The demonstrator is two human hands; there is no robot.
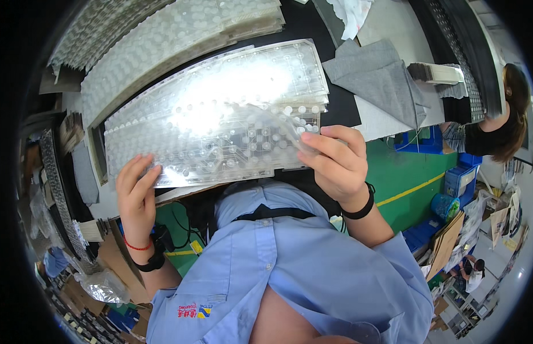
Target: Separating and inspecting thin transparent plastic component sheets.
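Several clear plastic keyboard membrane sheets (pixel 232 146), with printed circuit lines and round pads, lie layered in front of me. My right hand (pixel 338 163) is closed at their right end, thumb and fingers pinching the curled-up edge of a top sheet. Along the near left edge, the bent fingers of my left hand (pixel 137 189) grip a sheet; its thumb is hard to make out. Strong glare hides part of the sheets' middle.
Tall stacks of similar sheets (pixel 163 46) stand behind. To the right, a folded grey cloth (pixel 375 80) lies on the worktable. Blue crates (pixel 461 175) stand on the green floor (pixel 392 172) at the right. Another person (pixel 495 132) sits at the far right.
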